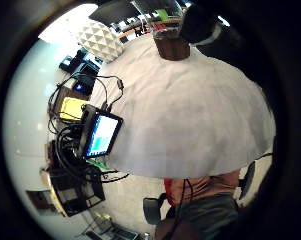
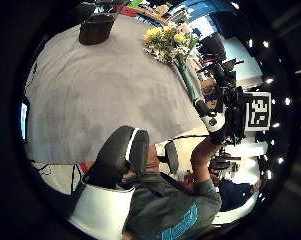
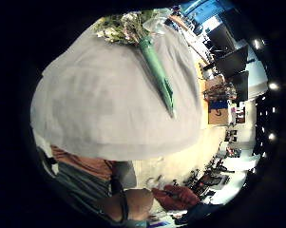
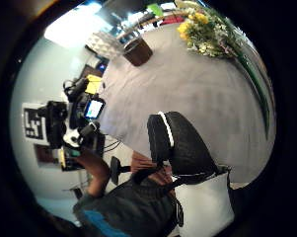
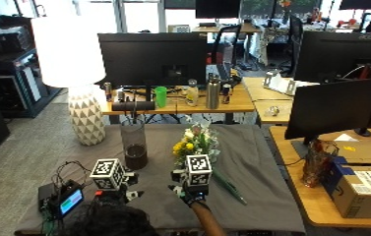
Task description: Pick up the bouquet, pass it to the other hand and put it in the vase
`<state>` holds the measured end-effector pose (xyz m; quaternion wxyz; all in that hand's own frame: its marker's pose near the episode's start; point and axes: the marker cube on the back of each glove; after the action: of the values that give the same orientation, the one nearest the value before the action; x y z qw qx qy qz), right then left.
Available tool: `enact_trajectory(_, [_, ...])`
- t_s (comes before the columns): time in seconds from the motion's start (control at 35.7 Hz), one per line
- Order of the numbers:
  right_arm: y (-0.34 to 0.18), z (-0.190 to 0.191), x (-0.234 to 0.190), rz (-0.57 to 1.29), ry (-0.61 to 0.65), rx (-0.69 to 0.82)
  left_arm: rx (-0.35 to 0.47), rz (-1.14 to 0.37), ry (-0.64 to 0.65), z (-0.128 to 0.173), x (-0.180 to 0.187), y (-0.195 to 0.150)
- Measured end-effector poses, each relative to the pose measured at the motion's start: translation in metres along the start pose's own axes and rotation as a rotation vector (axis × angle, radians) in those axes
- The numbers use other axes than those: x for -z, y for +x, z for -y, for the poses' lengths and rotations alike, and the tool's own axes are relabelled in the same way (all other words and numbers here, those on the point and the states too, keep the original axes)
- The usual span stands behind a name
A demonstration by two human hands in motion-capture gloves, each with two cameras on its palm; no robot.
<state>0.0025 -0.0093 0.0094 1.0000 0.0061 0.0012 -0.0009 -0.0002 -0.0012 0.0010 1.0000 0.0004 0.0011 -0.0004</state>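
The bouquet (image 5: 195, 142) of yellow and white flowers lies on the grey cloth (image 5: 250, 147), its green wrapped stems (image 5: 228, 184) pointing to the front right. The glass vase (image 5: 134, 143) with a dark base stands upright to the bouquet's left. My right hand (image 5: 190, 192) hovers near the front edge, just left of the stems, holding nothing. My left hand (image 5: 121, 195) hovers in front of the vase, also holding nothing. The palm views show the bouquet (image 3: 133, 28) (image 2: 167, 42) (image 4: 207, 29) and the vase (image 1: 172, 42) (image 2: 96, 27) at a distance. A relaxed thumb (image 2: 120, 155) (image 4: 177, 143) shows beside each palm.
A small screen device (image 5: 67, 200) with cables sits at the table's front left corner. A white patterned lamp (image 5: 85, 115) stands on the floor at the left. A desk with monitors and bottles (image 5: 212, 93) lies behind. Another desk with a cardboard box (image 5: 362, 184) is at the right.
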Motion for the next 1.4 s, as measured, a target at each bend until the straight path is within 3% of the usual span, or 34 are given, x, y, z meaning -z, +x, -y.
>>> enact_trajectory(0.17, [0.002,0.014,-0.014,0.01,0.026,0.018,0.0,-0.004,0.005,-0.001,0.002,0.001])
enact_trajectory(0.73, [0.015,0.001,0.0,-0.041,0.011,-0.016,-0.001,-0.01,0.034,0.004,0.0,-0.002])
enact_trajectory(0.98, [0.081,0.006,-0.002,-0.047,0.07,-0.091,0.002,-0.033,0.07,0.005,0.001,-0.005])
enact_trajectory(1.15, [0.146,0.023,-0.025,0.021,0.118,-0.18,0.004,-0.04,0.084,0.005,0.001,-0.005])
enact_trajectory(1.4, [0.212,0.047,-0.072,0.052,0.057,-0.329,-0.012,-0.052,0.09,0.015,-0.009,-0.004])
